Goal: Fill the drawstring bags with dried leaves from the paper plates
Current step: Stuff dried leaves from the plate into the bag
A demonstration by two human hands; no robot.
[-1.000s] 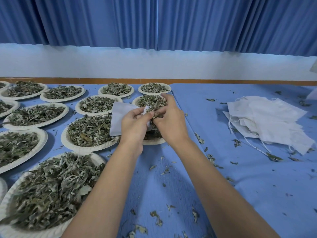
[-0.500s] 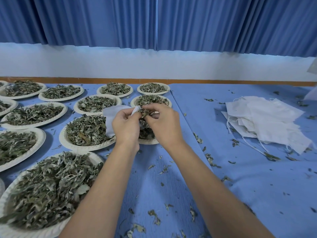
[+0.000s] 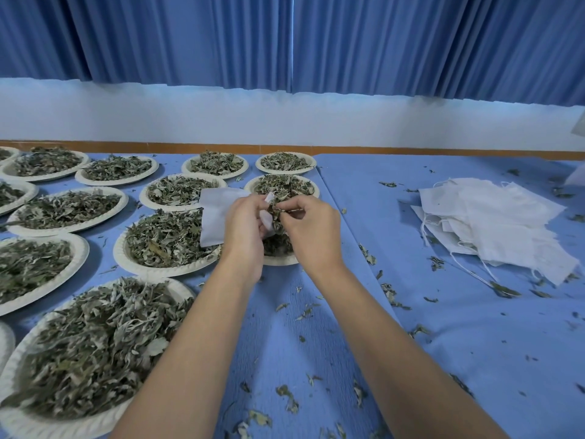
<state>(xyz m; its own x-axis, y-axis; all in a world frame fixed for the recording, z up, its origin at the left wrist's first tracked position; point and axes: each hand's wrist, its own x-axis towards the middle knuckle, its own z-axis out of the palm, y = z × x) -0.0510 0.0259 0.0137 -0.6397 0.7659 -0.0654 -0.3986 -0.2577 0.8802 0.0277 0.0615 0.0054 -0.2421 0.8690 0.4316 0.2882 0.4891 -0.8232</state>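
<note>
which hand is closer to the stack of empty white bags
Right. The right hand lies left of the bag stack; the left hand is farther left, gripping a bag.

Even bright light, soft shadows, wide-angle edge warp.

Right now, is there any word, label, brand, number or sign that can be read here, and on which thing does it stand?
None: no text is readable anywhere in this view.
The drawstring bag in the left hand is blank white; the right hand pinches only dried leaves.
The pile of empty bags, the paper plates, the tablecloth and the curtain show no print.
</note>
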